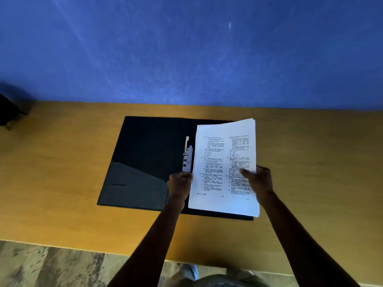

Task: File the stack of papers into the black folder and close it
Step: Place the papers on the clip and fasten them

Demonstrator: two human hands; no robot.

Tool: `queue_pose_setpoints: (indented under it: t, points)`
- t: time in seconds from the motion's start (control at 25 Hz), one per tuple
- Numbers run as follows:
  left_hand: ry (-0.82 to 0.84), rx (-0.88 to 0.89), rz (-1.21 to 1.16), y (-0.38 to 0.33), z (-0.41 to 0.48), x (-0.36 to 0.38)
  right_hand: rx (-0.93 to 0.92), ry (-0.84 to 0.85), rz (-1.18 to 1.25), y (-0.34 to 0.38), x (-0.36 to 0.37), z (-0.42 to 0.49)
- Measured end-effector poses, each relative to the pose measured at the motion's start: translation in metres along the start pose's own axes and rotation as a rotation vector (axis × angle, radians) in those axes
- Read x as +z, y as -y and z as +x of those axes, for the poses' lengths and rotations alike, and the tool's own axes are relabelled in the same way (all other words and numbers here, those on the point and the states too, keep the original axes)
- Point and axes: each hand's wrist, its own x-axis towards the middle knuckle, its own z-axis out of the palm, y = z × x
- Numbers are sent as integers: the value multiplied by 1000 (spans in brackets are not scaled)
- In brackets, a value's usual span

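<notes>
The black folder (pixel 145 154) lies open on the wooden table (pixel 62 172), with a silver clip mechanism (pixel 187 155) standing up along its spine. Over the folder's right half I hold a stack of printed white papers (pixel 224 162). My right hand (pixel 259 181) grips the stack's right edge, thumb on the top sheet. At the stack's left edge, just below the clip, is my left hand (pixel 179 184) with fingers curled; whether it touches the clip lever or the paper edge is unclear. The folder's right half is mostly hidden under the papers.
A blue wall (pixel 186 48) rises right behind the table. A dark object (pixel 10 108) sits at the table's far left corner. The table's near edge (pixel 83 247) runs across the bottom, with patterned floor (pixel 51 268) below it.
</notes>
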Motion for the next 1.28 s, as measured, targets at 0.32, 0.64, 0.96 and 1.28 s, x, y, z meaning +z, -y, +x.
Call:
queue_pose_setpoints:
  t: [0.32,0.64,0.96,1.28]
  points:
    - [-23,212,299,-5,-5,-8,-11,-50,-74,-2,15,6]
    - [-53,165,308,-3,-9,-14,10,-25,-132,-2,22,10]
    - [-126,230,418,8,-9,-2,-38,2,-205,2,25,7]
    - [-131,266,402,13,-5,-1,-36,4,-195,3,24,4]
